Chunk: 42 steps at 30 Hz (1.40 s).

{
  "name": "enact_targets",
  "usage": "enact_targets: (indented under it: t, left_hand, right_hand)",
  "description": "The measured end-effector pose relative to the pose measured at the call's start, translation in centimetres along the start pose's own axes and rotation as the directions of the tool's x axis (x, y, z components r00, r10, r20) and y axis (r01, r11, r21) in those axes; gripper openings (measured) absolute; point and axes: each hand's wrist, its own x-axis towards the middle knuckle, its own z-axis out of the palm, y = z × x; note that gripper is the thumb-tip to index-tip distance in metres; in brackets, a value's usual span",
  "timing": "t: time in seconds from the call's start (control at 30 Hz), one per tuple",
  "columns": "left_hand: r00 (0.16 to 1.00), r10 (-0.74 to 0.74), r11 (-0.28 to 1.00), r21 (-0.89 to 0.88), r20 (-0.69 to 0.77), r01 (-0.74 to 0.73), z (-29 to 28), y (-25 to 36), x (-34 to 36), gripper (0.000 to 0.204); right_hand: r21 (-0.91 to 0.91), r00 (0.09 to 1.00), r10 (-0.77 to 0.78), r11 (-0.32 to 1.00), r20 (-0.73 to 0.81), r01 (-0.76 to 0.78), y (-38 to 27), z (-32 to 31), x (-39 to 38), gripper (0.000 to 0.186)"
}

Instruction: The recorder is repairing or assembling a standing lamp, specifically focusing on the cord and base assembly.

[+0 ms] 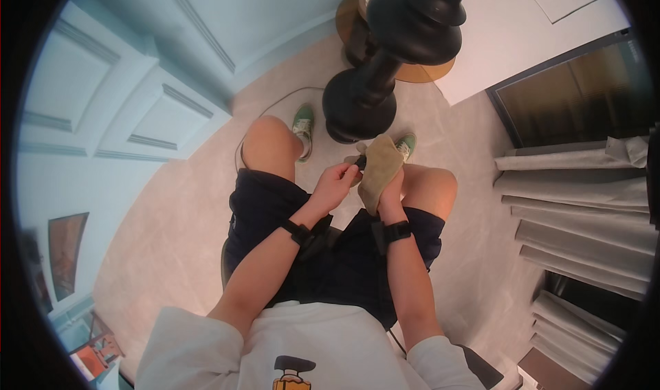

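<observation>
From my remote seat I see the pale floor spreading widest, with the black turned pedestal rising over it. The tan piece is held up just below the pedestal's base in my view. The right hand grips it from the right (most of those fingers are hidden from me). The left hand pinches a small dark object at its left edge.

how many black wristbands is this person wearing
2: a left wristband on the wrist of the left hand, and a right wristband on the wrist of the right hand.
</observation>
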Motion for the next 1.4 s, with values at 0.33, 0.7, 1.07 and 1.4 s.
enact_targets:
  t: [0.33,0.7,1.07,1.4]
  left_hand:
    - [0.987,0.163,0.983,0.082,-0.006,-0.162,0.1,-2.1,0.4,0.024]
    - [0.975,0.197,0.950,-0.226,-0.105,-0.216,0.0,-1.8,0.6,0.015]
    - [0.953,0.244,0.954,-0.132,-0.178,-0.269,-0.2,-2.1,0.8,0.013]
    - [0.922,0.323,0.946,0.104,-0.215,-0.307,-0.6,-2.4,0.0,0.017]
  right_hand:
    - [-0.226,0.983,0.000,0.973,0.182,0.042,1.8,-1.7,1.4,0.032]
    - [0.037,0.935,-0.068,0.998,0.349,0.059,-1.6,1.9,-0.6,0.031]
    - [-0.795,0.873,-0.126,0.369,0.471,0.482,-5.9,4.4,-3.4,0.034]
    - [-0.119,0.993,0.115,0.987,0.039,-0.110,0.3,0.7,-1.4,0.032]
